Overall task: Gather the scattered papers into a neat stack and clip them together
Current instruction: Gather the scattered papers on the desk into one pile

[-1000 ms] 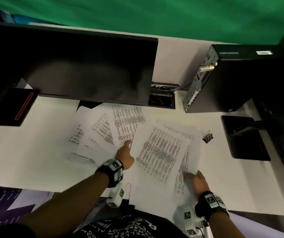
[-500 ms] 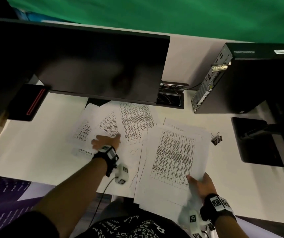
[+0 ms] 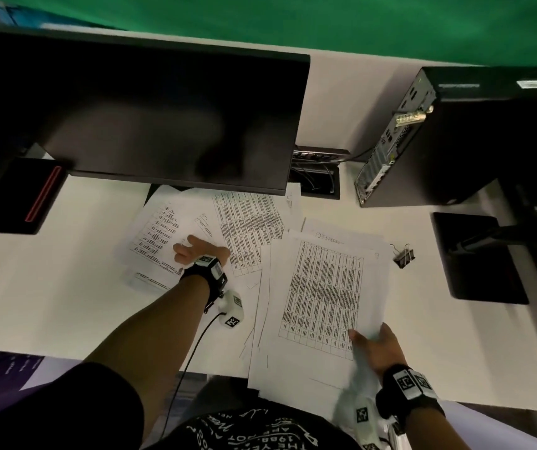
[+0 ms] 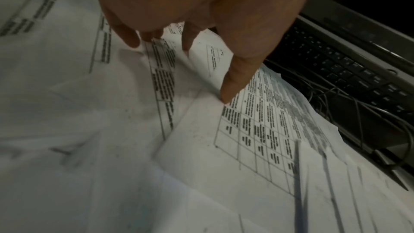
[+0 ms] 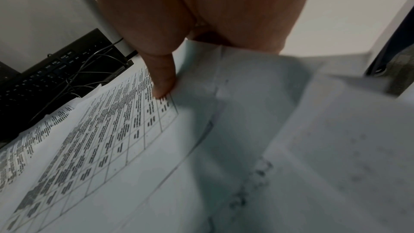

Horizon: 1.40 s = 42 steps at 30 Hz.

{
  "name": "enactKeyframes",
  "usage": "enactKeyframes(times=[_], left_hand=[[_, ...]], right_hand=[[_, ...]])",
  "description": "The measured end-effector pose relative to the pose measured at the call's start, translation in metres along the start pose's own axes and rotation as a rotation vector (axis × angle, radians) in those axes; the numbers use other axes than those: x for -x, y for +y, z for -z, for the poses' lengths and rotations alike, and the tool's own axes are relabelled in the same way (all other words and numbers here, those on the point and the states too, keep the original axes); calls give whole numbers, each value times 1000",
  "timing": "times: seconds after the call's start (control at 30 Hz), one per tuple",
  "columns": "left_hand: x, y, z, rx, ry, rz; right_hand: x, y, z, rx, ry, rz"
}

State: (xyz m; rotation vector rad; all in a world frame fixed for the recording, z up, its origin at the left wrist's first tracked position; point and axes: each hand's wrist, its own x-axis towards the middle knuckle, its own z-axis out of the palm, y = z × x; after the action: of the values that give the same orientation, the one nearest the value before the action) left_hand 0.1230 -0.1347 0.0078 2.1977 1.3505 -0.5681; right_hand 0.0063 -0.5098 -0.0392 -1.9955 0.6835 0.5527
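- The left hand (image 3: pixel 200 253) has left the gathered stack (image 3: pixel 322 297) and moved away from the binder clip (image 3: pixel 403 254), onto the loose sheets (image 3: pixel 163 235) farther from the clip, fingers spread.
- The right hand (image 3: pixel 376 345) now pinches the stack's near corner on the clip's side; the stack lies flatter on the counter (image 3: pixel 49 287).

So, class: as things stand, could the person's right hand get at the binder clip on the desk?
Probably yes: the binder clip lies alone on bare desk beside the gathered sheets. But the right hand grips those and must let go first.
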Motion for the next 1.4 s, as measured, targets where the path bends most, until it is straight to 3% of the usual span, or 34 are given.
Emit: enactKeyframes(times=[0.2, 0.37, 0.6, 0.83, 0.93, 1.1, 1.27, 1.4], left_hand=[[0, 16, -4, 20, 71, -12], [-6, 28, -9, 76, 46, -8], [-3, 38, -6, 179, -73, 185], [-6, 41, -9, 56, 18, 97], [-6, 42, -7, 161, 56, 73], [-2, 49, -8, 280, 16, 49], [-4, 53, -14, 127, -22, 50], [-5, 56, -12, 134, -87, 40]], right_hand=[[2, -5, 1, 5, -4, 4], [-1, -1, 0, 28, 0, 8], [-6, 7, -2, 43, 5, -5], [-7, 6, -1, 33, 4, -5], [-8, 6, -1, 9, 5, 3], [-10, 7, -1, 20, 9, 17], [-6, 6, -1, 8, 15, 29], [-2, 3, -1, -16, 16, 31]])
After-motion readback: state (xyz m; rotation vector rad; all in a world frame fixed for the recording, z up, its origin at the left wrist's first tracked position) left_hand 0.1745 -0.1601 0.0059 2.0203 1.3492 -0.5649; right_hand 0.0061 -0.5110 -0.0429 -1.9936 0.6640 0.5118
